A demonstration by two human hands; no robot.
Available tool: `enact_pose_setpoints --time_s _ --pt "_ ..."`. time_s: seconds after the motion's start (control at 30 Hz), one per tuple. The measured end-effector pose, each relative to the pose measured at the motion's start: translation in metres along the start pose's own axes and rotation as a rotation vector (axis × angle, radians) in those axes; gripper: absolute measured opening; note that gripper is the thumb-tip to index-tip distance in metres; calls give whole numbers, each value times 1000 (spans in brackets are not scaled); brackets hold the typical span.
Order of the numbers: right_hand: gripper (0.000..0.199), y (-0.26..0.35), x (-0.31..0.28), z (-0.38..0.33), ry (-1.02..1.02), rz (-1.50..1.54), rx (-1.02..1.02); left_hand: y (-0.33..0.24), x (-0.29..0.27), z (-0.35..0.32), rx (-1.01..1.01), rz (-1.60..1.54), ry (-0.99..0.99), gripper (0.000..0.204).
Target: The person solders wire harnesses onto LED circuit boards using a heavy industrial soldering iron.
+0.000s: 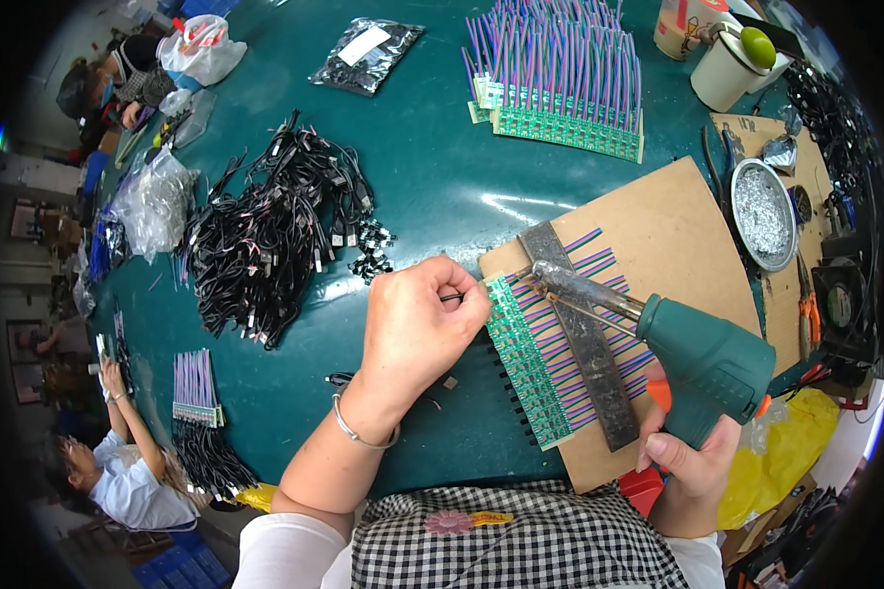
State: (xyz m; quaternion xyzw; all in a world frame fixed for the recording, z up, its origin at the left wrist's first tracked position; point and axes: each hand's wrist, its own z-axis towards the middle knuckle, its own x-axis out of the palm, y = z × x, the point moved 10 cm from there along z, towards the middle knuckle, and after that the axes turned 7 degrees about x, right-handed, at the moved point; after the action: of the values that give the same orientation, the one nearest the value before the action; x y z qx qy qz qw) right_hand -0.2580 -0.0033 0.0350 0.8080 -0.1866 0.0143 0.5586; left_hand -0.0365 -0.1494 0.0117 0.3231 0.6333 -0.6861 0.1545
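Note:
My left hand [417, 319] is closed in a pinch on a black cable [451, 297], holding it at the upper left end of a green circuit board panel [530, 373]. In my right hand [702, 459] is a green soldering gun [702, 358], its tip at that same end of the panel. Striped wires run rightward from the panel, under a dark metal bar [594, 358] lying across them. Panel and bar rest on a brown board [658, 226]. Several black cable ends stick out along the panel's left edge.
Left of my hand lies a pile of black cables [265, 236]. Wired board panels [570, 128] sit at the back, near a bag of black parts [368, 54]. A metal bowl [764, 214] stands at the right. Another person [128, 471] works at the far left.

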Motion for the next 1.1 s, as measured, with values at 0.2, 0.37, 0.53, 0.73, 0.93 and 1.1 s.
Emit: enact_pose_setpoints --time_s 0.2,0.37,0.53,0.73,0.93,1.1 --pt "53 -10 1 -5 7 -40 75 1 2 -1 4 -31 51 11" --pt "49 -11 8 -3 56 -19 52 2 3 3 26 -15 79 12" --pt "45 -13 8 -5 80 -57 56 -7 4 9 85 34 119 14" --pt "42 -21 5 -3 106 -188 55 -7 2 9 79 25 95 12" --pt "48 -14 4 -4 26 -113 46 -7 4 9 76 38 91 12" --pt "54 -2 1 -1 18 40 -8 -7 3 8 85 46 84 13"
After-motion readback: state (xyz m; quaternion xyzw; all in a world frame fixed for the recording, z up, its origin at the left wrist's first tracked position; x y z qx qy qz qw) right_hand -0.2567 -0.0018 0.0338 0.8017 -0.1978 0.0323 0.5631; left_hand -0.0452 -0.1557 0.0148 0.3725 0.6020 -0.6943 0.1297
